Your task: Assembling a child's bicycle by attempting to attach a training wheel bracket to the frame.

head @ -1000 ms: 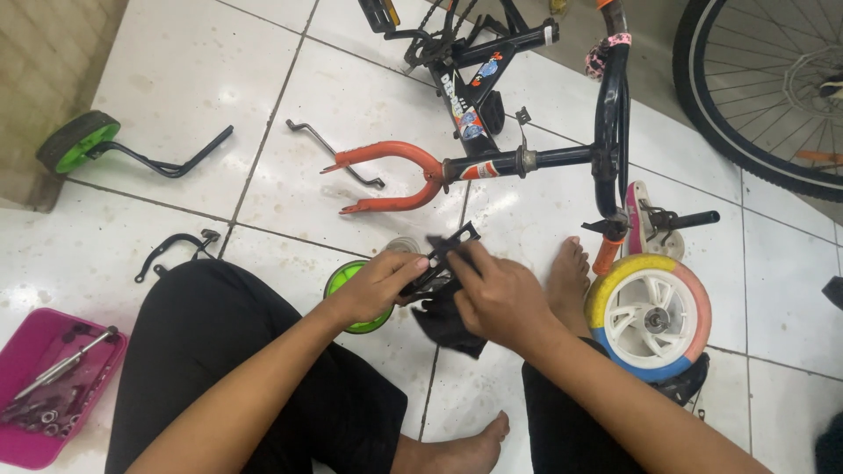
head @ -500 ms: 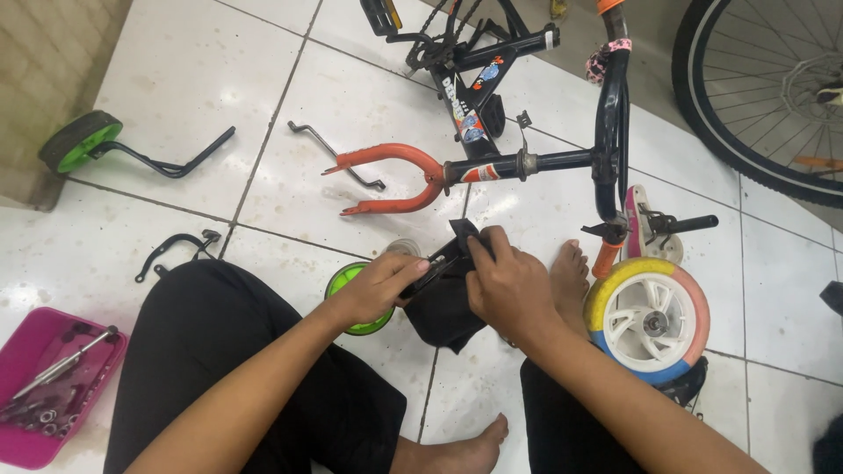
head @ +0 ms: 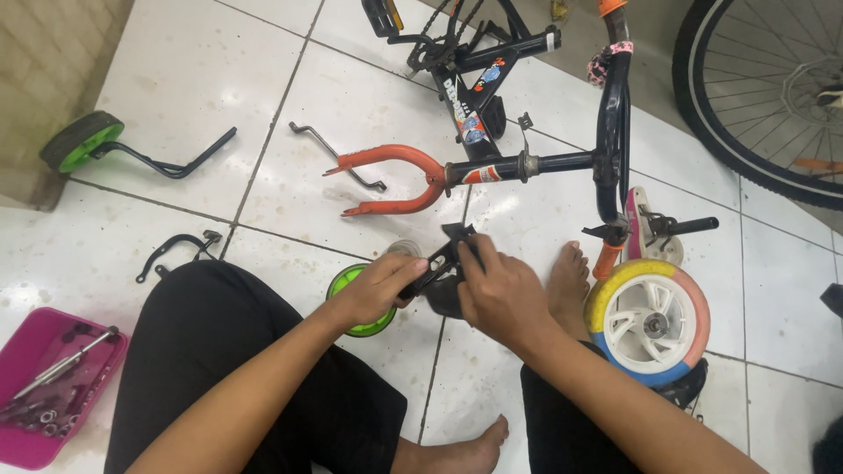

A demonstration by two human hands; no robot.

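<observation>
**Black pedal held in both hands over a green training wheel**

On the white tiled floor (head: 202, 79), between two legs in black trousers, a small black plastic bicycle pedal (head: 439, 263) is held by both hands just in front of the seated person. It is gripped at its near end by the left hand (head: 373, 290), whose fingers (head: 413, 266) are curled around it with the thumb along its side. The right hand (head: 502, 294) is laid over the far end, fingers bent down on the pedal's top edge and closed on it. A dark cloth-like piece (head: 443, 298) hangs beneath the pedal; what it is cannot be told.

Directly under the left hand a small wheel with a bright green hub and black tyre (head: 360, 320) is lying flat on the tiles, partly covered by the wrist. A bare foot (head: 569, 276) is seen just beside the right hand, and another bare foot (head: 465, 452) at the bottom edge.

Beyond the hands an orange steel fork (head: 395, 180) is lying on the floor, joined to a black child's bicycle frame (head: 527, 162). To the right, near the foot, a white plastic wheel with a yellow, pink and blue tyre (head: 648, 320) is standing. Well apart at the upper left a second green training wheel on a black bent bracket (head: 83, 140) is placed. A pink plastic tray of metal tools (head: 22, 448) is set at the lower left, and a large spoked bicycle wheel (head: 764, 96) is seen at the upper right.
</observation>
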